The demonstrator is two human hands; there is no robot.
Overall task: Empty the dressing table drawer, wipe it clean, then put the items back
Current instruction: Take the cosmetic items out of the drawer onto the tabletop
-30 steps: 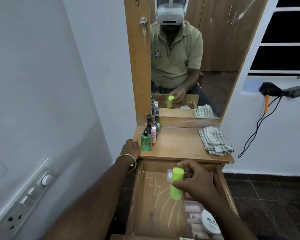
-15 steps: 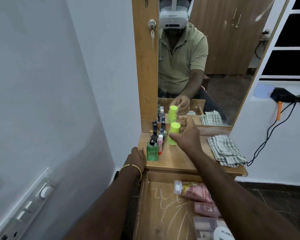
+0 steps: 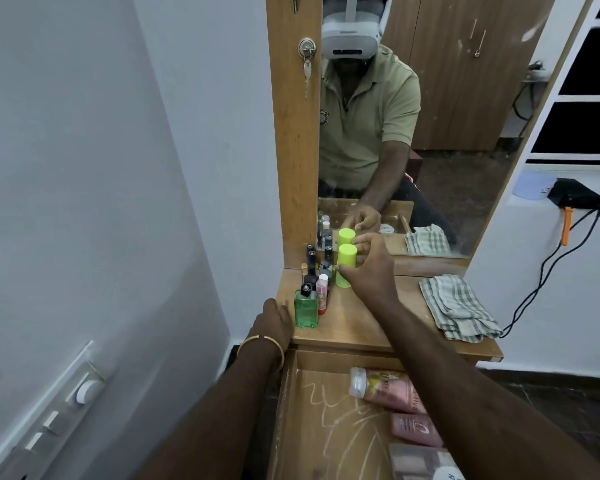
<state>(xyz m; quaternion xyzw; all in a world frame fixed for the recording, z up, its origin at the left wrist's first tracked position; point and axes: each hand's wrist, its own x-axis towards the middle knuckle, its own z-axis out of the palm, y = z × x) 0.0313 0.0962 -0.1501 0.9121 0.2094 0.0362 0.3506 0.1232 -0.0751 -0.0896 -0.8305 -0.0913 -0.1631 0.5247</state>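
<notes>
1. The lime-green container (image 3: 346, 264) stands upright at the frame's centre, at the back of the worktop (image 3: 361, 323) just before the mirror (image 3: 413, 133). It sits just to the right of the row of small bottles, which reads as adding it to the group of things already taken out.
2. The right hand (image 3: 369, 268) grasps the container, thumb low on its near side and fingers round the far side. I cannot tell whether its base rests on the wood yet.
3. The left hand (image 3: 274, 315) lies relaxed with fingers flat on the worktop's left edge, beside the green bottle (image 3: 305, 308), seemingly as a brace while the other arm reaches; it holds nothing.
4. The drawer (image 3: 291, 410), lower centre, is pulled open. Pink tubes (image 3: 392, 389) and boxes lie along its right side, so by my judgement emptying is only partly done.
5. A checked cloth (image 3: 459, 308) lies folded at the worktop's right, well apart from the bottles, presumably kept ready for wiping.
6. A second ago the right hand held the container over the drawer; half a second ago it had reached the worktop's back. Now it sits lower and nearer the bottles. The left hand has not moved.
</notes>
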